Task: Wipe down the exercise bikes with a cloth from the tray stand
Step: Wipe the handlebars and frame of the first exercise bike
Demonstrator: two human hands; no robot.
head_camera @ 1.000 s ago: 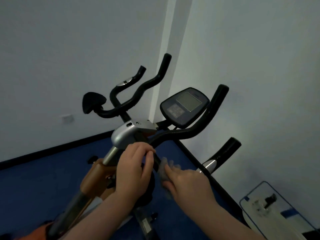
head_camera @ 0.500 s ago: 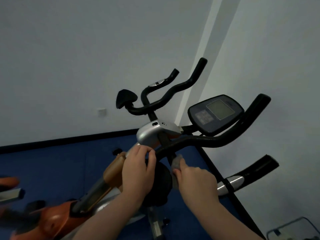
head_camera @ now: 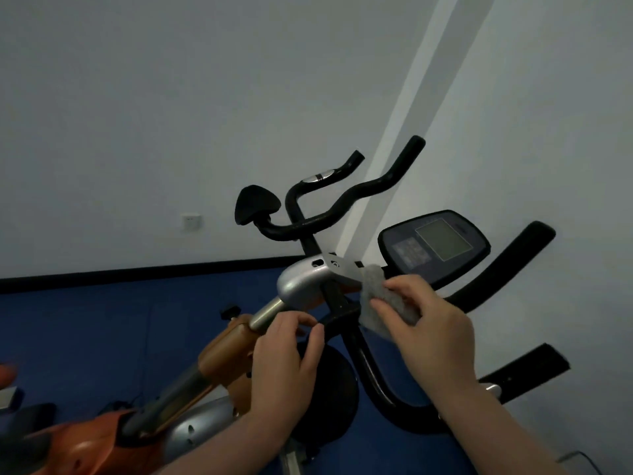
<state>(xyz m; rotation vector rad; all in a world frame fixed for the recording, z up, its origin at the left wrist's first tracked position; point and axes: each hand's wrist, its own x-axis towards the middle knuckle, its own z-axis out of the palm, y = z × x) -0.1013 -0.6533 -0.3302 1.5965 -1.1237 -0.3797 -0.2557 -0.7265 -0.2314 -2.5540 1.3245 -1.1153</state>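
An orange and silver exercise bike [head_camera: 222, 358] stands before me, with black handlebars [head_camera: 493, 282] and a dark console [head_camera: 435, 246]. My right hand [head_camera: 431, 334] grips a grey cloth [head_camera: 375, 293] and presses it against the handlebar stem just below the console. My left hand [head_camera: 284, 358] grips the black handlebar bracket beside the silver stem cover [head_camera: 301, 281], thumb and fingers curled round it. The tray stand is out of view.
A second bike's black handlebars [head_camera: 342, 204] and saddle [head_camera: 255, 204] stand behind, near the white wall. A wall socket [head_camera: 191, 221] sits low on the wall. Blue floor [head_camera: 102, 323] spreads to the left, and another orange part [head_camera: 7, 373] shows at the left edge.
The view has swung left and down. My right hand has lifted the cloth up the stem toward the console. My left hand keeps its grip on the bracket.
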